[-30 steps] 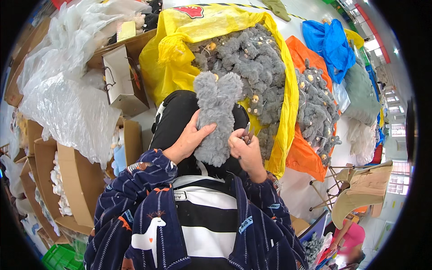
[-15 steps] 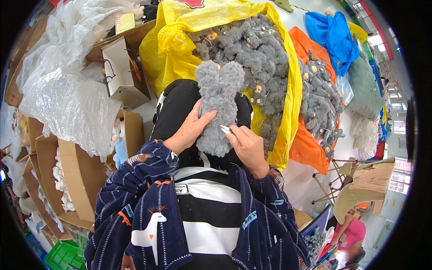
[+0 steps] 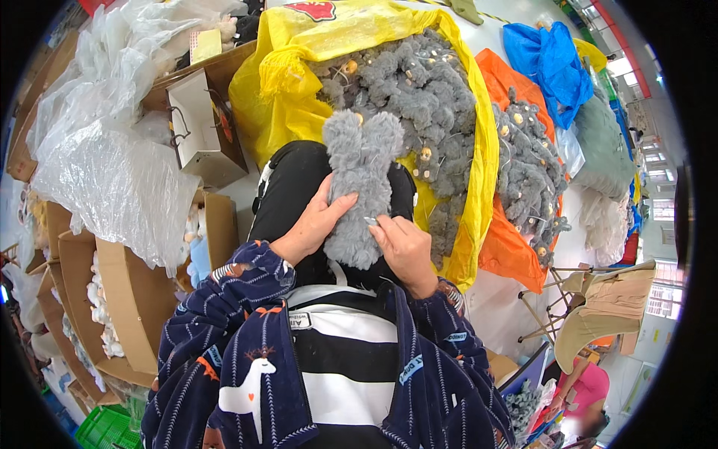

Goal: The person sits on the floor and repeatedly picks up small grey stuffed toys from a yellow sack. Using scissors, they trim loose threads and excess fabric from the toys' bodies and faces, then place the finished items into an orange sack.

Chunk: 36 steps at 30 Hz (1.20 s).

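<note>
A fluffy grey plush piece (image 3: 359, 179) lies lengthwise over my black-trousered lap, two rounded ear-like lobes pointing away from me. My left hand (image 3: 313, 224) grips its left side, thumb on top of the fur. At the right side of the plush, my right hand (image 3: 404, 243) is closed in a pinch around a small tool with a pale, shiny tip (image 3: 371, 221). The tip touches the fur, and most of the tool is hidden by the fingers, so its kind is unclear.
Ahead, a yellow sack (image 3: 485, 187) holds many grey plush pieces; an orange sack (image 3: 508, 258) with more lies to its right. Cardboard boxes (image 3: 127, 307) and clear plastic sheeting (image 3: 112, 187) fill the left. A folding stool (image 3: 609, 303) and another person (image 3: 587, 389) are at right.
The plush has shifted slightly toward me. My right hand has moved a little lower and left, and the tool's two white prongs now show only as one short tip against the fur.
</note>
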Tool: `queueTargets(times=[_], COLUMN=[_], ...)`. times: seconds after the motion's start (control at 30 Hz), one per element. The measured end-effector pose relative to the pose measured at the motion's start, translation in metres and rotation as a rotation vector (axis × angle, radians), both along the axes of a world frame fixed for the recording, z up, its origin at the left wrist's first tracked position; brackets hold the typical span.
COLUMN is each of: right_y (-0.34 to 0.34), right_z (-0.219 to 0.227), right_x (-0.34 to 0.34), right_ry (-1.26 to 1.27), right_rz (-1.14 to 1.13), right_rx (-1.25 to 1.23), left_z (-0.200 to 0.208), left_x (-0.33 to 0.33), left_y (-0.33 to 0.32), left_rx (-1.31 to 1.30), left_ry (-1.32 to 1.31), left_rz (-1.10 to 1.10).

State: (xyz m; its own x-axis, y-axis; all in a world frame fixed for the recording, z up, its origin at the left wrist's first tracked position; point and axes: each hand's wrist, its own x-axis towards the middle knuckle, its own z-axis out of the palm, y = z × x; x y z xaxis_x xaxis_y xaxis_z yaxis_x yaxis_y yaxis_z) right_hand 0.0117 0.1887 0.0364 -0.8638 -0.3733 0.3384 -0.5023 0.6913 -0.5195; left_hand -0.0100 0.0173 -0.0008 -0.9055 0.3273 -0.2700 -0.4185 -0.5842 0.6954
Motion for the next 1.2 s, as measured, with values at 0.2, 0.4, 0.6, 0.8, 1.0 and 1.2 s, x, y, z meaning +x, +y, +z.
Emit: queueTargets(times=[0.2, 0.4, 0.6, 0.8, 1.0, 1.2], right_y=[0.005, -0.003, 0.0, 0.028, 0.014, 0.006], right_z=[0.024, 0.031, 0.026, 0.031, 0.023, 0.024], right_x=[-0.017, -0.049, -0.055, -0.029, -0.022, -0.026], right_ry=[-0.374, 0.017, -0.197, -1.12, -0.26, -0.231], right_rz=[-0.202, -0.029, -0.034, 0.059, -0.149, -0.147], right_rx=[-0.529, -0.066, -0.14, -1.193, -0.353, -0.237], left_z=[0.0, 0.004, 0.005, 0.002, 0.004, 0.004], left_x=[0.001, 0.003, 0.004, 0.003, 0.004, 0.005], left_y=[-0.004, -0.005, -0.008, -0.007, -0.008, -0.006], left_rx=[-0.035, -0.064, -0.11, -0.112, -0.099, -0.105], left_ry=[0.03, 0.044, 0.084, 0.071, 0.084, 0.1], left_rz=[-0.063, -0.087, -0.11, -0.122, -0.131, -0.103])
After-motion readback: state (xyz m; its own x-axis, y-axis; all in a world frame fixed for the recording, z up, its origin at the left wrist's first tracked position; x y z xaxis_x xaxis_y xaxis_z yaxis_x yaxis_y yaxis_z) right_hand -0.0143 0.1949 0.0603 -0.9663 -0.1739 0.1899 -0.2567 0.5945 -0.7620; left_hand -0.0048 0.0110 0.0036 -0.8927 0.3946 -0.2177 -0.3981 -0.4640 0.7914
